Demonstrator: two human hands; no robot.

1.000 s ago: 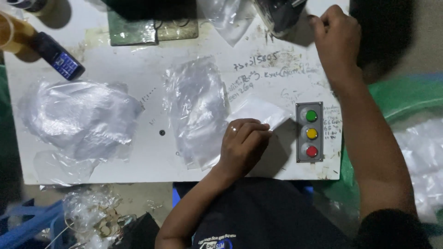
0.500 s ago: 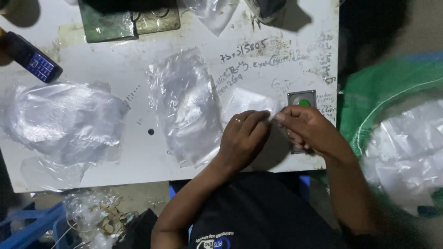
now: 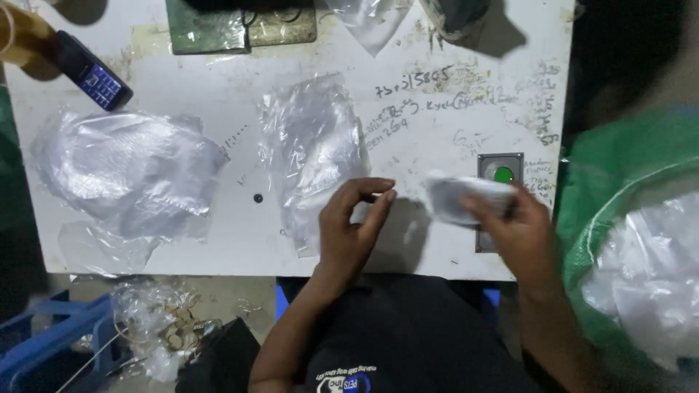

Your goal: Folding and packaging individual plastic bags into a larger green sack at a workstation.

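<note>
My right hand [image 3: 513,233] grips a small clear plastic bag [image 3: 459,196], blurred, just above the white table [image 3: 218,240] and over a grey button panel [image 3: 501,171] with a green button. My left hand [image 3: 353,225] hovers a little to the left of it, fingers curled with thumb and forefinger close together, nothing visibly between them. Left of that hand a stack of clear plastic bags [image 3: 313,156] lies flat on the table.
A crumpled heap of clear plastic [image 3: 127,171] lies at the table's left. A dark keypad phone [image 3: 91,73] sits at the far left top. A green sack [image 3: 626,218] full of clear bags stands at the right. Blue crates [image 3: 44,342] and scraps lie below left.
My right hand came down from the table's top right to the small bag, took it and pulled it to the right. My left hand let go of the bag.
</note>
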